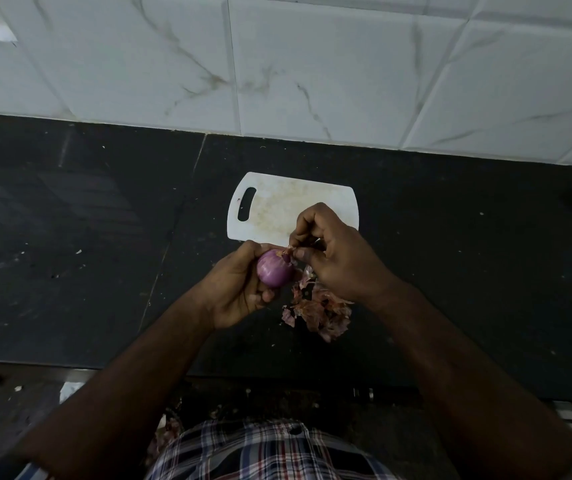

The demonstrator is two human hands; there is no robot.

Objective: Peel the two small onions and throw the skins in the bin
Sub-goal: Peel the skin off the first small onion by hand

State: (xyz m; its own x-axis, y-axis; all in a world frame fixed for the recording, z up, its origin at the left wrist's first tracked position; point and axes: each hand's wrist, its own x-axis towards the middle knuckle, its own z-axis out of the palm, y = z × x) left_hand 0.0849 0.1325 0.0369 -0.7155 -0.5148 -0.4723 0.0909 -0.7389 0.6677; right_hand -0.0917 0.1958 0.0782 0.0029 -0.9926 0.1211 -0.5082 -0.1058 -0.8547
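From the head view, the left hand [243, 289] cups the onion [275, 268] in curled fingers, holding it in the air above the dark desk [87, 237], just in front of the near edge of the white cutting board [277, 206]. The onion's purple flesh is mostly bare; its long axis seems to run up and to the right, toward a tip where a scrap of dry skin [286, 252] clings. The right hand [333, 258] sits right at that tip, touching it, thumb and fingertips pinched on the scrap. So the remaining skin lies on the side facing the right hand, and the likely pull is away from the left hand, up and to the right, along the onion's axis.

Below the right hand a heap of loose skins [319, 310] lies on the desk. The second onion and the bin are not in view, though the picture is dim near the bottom edge.
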